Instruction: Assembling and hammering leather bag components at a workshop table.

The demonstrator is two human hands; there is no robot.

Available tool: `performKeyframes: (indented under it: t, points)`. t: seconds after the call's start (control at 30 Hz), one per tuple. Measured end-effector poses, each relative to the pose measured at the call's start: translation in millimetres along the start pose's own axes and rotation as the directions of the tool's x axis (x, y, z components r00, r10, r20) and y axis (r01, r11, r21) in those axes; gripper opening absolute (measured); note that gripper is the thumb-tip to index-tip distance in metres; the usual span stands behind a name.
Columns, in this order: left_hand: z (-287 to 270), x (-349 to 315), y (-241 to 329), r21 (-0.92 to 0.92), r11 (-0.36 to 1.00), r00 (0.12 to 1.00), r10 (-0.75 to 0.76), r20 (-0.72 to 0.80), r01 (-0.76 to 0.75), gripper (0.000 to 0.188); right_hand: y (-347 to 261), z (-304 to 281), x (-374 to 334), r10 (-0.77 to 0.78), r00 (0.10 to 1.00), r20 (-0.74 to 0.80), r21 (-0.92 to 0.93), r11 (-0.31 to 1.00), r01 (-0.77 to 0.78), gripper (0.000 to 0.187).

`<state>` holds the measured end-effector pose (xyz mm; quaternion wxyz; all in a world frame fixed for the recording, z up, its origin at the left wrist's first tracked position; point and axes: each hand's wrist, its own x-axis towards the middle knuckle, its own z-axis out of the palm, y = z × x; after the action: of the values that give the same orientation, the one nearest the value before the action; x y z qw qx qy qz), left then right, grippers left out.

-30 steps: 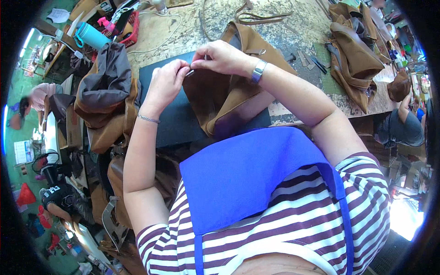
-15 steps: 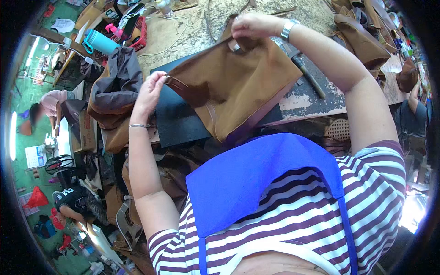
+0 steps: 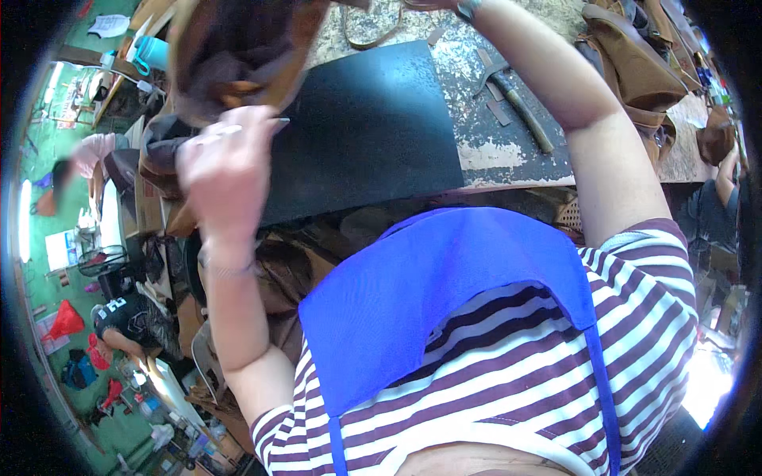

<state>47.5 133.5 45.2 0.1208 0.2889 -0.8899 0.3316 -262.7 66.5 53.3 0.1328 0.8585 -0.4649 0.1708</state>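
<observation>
The brown bag (image 3: 302,40) is at the upper left, cut off by the top edge, with its mouth and dark lining facing me. My left hand (image 3: 226,163) is closed and blurred in front of the bag's lower rim. A thin pale tip (image 3: 281,121) sticks out beside its fingers; I cannot make out what it belongs to. Only a sliver of my right hand (image 3: 429,4) shows at the top edge, its fingers mostly hidden. A black mat (image 3: 373,127) lies bare on the bench below the two hands.
A hammer (image 3: 522,113) and small strips lie right of the mat. Brown bags (image 3: 635,59) are heaped at the far right, and a dark-lined one (image 3: 163,139) at left. A brown strap (image 3: 373,40) lies at the back. People sit at the far left.
The bag has gone from over the mat to the upper left, its mouth now turned toward me. My right hand has moved up to the frame's edge; my left has turned over.
</observation>
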Motion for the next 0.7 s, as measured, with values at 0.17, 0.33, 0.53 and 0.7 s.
performKeyframes:
  t: [0.17,0.33,0.53,0.7]
  points:
    - [93,-30,72,-0.181,0.975,0.977,0.152,0.148,-0.125,0.008,3,111,-174,0.256,0.963,0.083,0.157,0.951,-0.267,0.032]
    - [117,-49,90,-0.315,0.949,0.979,0.092,0.182,-0.031,0.014,-36,99,-292,0.751,0.649,0.119,-0.049,0.657,-0.752,0.040]
    - [137,-63,100,-0.713,0.689,0.985,-0.172,0.009,0.127,0.014,-36,89,-281,0.868,0.433,0.242,0.013,0.443,-0.896,0.041]
    - [131,-62,102,-0.718,0.579,0.843,-0.537,0.020,0.386,0.024,-80,75,-208,0.596,0.713,0.370,0.520,0.503,-0.690,0.037]
